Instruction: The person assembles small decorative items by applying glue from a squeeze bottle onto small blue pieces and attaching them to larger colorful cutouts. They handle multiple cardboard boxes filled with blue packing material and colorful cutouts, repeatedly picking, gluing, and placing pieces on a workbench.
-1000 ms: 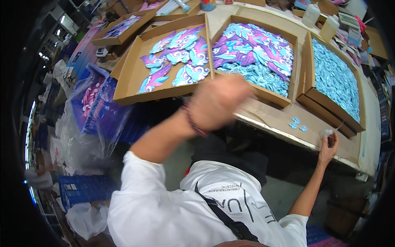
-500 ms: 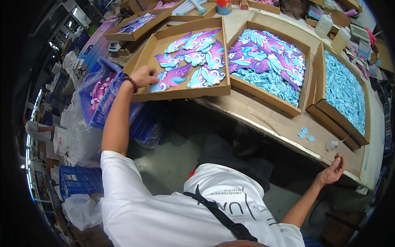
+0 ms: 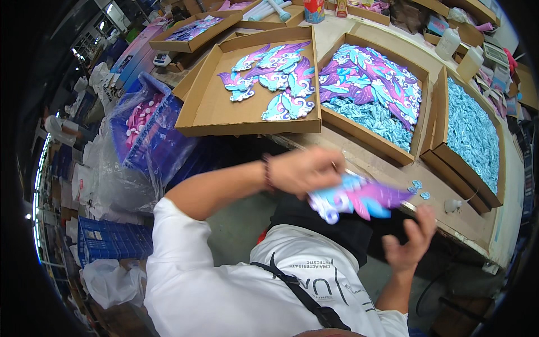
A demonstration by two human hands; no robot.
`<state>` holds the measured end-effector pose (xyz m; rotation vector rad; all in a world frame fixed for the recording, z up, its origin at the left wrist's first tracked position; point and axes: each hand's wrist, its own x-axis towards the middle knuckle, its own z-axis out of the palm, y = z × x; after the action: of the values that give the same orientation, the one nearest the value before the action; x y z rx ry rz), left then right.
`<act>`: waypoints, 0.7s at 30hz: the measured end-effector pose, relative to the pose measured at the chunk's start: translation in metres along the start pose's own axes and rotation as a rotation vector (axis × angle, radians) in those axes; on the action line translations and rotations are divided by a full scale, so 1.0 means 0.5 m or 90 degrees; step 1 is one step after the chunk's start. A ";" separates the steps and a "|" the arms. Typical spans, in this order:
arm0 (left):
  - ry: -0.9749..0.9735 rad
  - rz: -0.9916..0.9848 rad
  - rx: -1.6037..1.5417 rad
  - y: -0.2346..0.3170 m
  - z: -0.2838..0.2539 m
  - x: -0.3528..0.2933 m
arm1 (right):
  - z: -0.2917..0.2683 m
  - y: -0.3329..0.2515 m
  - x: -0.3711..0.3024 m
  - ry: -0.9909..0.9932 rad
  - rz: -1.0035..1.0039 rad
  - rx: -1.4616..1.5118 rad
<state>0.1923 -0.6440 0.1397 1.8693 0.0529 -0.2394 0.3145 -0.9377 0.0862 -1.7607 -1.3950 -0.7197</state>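
Overhead, head view: left hand (image 3: 306, 168) clamped on a purple-and-blue cutout (image 3: 359, 197), held before the chest near the table edge (image 3: 359, 154). Right hand (image 3: 410, 241) open just below it. Behind: shallow cardboard tray (image 3: 224, 106) of matching cutouts; blue crate (image 3: 109, 240) lower left.

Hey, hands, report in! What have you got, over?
Left hand gripping a purple and blue cutout. Right hand open just below it, not touching. Nothing between them; cardboard trays of cutouts behind on the table.
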 end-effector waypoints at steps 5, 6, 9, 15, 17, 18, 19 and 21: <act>-0.131 -0.144 -0.317 -0.039 0.140 0.088 | 0.040 -0.066 0.009 -0.292 0.015 0.014; -0.134 -0.128 -0.356 -0.049 0.149 0.096 | 0.043 -0.064 -0.002 -0.281 0.036 0.021; -0.140 -0.145 -0.448 -0.073 0.160 0.103 | 0.048 -0.049 -0.041 -0.241 0.143 0.102; -0.079 0.009 -0.245 -0.082 0.156 0.084 | 0.062 -0.046 -0.091 -0.257 0.608 0.502; -0.008 0.103 -0.037 -0.081 0.154 0.083 | 0.063 -0.046 -0.092 -0.274 0.697 0.607; 0.032 0.129 -0.029 -0.082 0.154 0.085 | 0.067 -0.044 -0.091 -0.270 0.737 0.647; 0.062 0.138 0.000 -0.083 0.152 0.087 | 0.067 -0.042 -0.090 -0.258 0.780 0.683; 0.031 0.125 0.060 -0.088 0.140 0.097 | 0.070 -0.027 -0.083 -0.243 0.688 0.680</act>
<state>0.2231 -0.7009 0.0689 1.9592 -0.1105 -0.0613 0.2905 -0.9293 0.0363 -1.4104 -0.5763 0.8371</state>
